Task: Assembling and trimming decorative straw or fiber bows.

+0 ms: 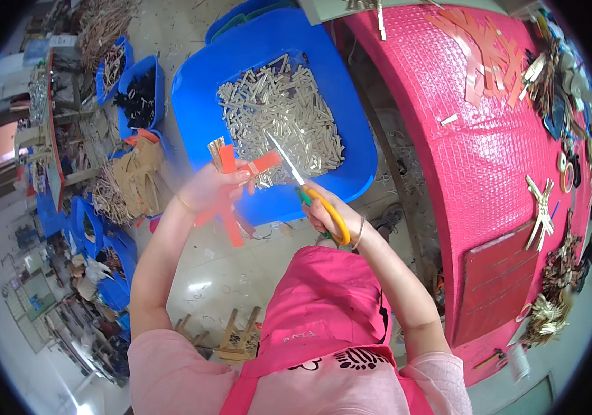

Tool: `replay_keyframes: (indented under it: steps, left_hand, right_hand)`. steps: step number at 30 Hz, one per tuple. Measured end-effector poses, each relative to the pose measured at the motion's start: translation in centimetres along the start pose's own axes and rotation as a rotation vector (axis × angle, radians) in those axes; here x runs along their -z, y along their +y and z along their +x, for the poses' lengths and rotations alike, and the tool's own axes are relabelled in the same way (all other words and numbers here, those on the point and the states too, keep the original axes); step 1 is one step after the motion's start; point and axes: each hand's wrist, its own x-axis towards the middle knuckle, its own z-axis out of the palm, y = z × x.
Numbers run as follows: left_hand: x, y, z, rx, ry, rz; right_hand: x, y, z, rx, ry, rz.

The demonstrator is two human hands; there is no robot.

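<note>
Left fingers point(243, 174) clamp orange strips point(265, 164), right fingers point(319, 216) scissors point(297, 176); the tub point(198, 90) holds short pieces point(279, 111); more strips point(477, 57) on the bench point(476, 152) look uncut.

Workshop, small-scale handcraft by the look; exact product unclear. Evidence: big blue tub point(196, 114) holding a heap of short pale pieces point(275, 104), standing on a tiled floor point(220, 283) with scraps around it. Long pink-covered table point(462, 162): orange strips point(479, 59) at the far end, tied pale bundle point(541, 211) by the right edge, dark red board point(496, 287) toward the near end, spool point(518, 363) at the near right corner. Smaller blue bin point(161, 90) full of black material point(139, 100). Wooden stool point(241, 335). Person wears a pink apron point(324, 297), holds yellow-handled scissors point(339, 220).
</note>
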Motion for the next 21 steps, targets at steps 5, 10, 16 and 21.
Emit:
replay_keyframes:
  steps: [5, 10, 16, 21]
  left_hand:
    - [-1.1, 0.6, 0.2, -0.008, -0.019, 0.082]
    - [-2.0, 1.1, 0.2, -0.006, -0.017, 0.083]
    - [-1.1, 0.7, -0.1, 0.009, -0.042, 0.094]
    - [-1.5, 1.0, 0.2, -0.006, -0.047, 0.101]
  right_hand:
    - [0.3, 0.4, -1.1, -0.013, -0.023, 0.185]
    - [1.0, 1.4, -1.2, 0.073, 0.061, -0.034]
    - [0.5, -0.5, -1.5, -0.019, 0.078, -0.139]
    - [1.0, 0.9, -2.2, 0.128, 0.147, -0.066]
